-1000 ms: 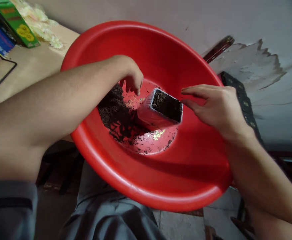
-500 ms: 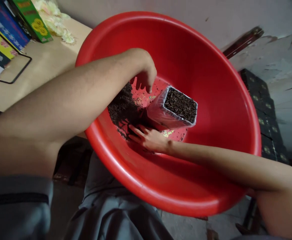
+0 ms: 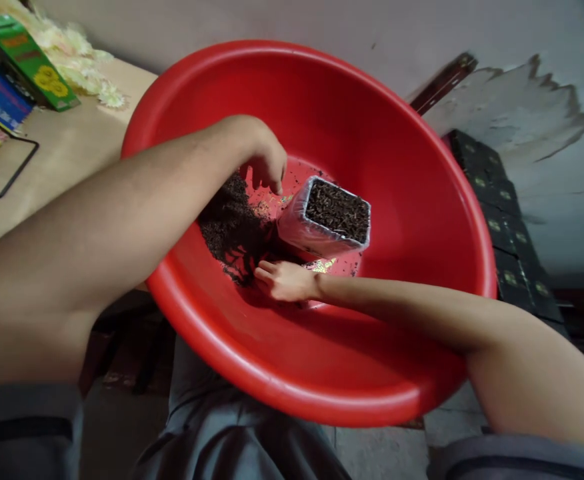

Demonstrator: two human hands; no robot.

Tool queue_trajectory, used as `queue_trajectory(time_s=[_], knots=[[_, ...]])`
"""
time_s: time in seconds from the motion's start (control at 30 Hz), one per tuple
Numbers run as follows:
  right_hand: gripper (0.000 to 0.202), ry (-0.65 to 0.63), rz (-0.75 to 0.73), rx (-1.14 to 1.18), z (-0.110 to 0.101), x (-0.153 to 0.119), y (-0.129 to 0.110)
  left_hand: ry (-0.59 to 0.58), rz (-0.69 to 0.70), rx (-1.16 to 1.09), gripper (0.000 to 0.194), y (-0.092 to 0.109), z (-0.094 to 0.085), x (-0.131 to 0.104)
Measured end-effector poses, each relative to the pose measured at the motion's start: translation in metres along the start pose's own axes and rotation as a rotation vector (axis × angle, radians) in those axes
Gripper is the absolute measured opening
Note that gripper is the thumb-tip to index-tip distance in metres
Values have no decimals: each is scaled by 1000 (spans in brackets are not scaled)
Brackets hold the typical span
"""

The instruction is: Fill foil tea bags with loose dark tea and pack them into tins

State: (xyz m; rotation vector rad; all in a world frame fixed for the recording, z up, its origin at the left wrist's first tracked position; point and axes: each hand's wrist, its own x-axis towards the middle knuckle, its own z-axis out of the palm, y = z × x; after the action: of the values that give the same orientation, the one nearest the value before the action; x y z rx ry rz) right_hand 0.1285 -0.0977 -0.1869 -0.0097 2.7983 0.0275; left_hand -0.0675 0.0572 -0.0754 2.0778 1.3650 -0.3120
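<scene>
A large red basin [image 3: 422, 220] holds a heap of dark soil [image 3: 232, 227] at its left side. A clear plastic bag [image 3: 297, 223] packed with soil stands upright just right of the heap, its squarish open top full. My left hand [image 3: 267, 160] hangs over the far edge of the heap, fingers bent downward and slightly apart, with nothing seen in them. My right hand [image 3: 285, 280] is low in the basin at the near right edge of the heap, fingers curled inward at the soil; whatever they hold is hidden.
On the wooden table [image 3: 72, 147] at the left stand books, a green box [image 3: 32, 63], a black wire stand and pale artificial flowers [image 3: 79, 60]. Dark patterned boxes [image 3: 507, 227] are stacked at the right by a peeling wall.
My right hand's fingers were spread at the soil and have now curled in. My left hand keeps about the same place over the heap. The whole view has shifted.
</scene>
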Motion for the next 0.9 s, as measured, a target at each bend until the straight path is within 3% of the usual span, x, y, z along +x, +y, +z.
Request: queue_trajectory(time_s=[0.13,0.3,0.37,0.47,0.6,0.9], knots=[[37,131,11,35,-29,-10,3,-84,-54,71,92,5,-5,-8],[40,560,133,70,-92,-58,13,-65,-60,116,89,9,-8,-8],[32,702,219,75,-119,-83,22,-57,-65,109,88,9,-9,-7],[25,767,416,106,-147,-109,39,-68,-75,91,89,8,-9,-6],[27,778,539,151,-152,-113,64,-89,-72,99,93,6,-9,-5],[30,731,547,147,-139,-98,96,-96,-64,138,91,11,-11,-19]])
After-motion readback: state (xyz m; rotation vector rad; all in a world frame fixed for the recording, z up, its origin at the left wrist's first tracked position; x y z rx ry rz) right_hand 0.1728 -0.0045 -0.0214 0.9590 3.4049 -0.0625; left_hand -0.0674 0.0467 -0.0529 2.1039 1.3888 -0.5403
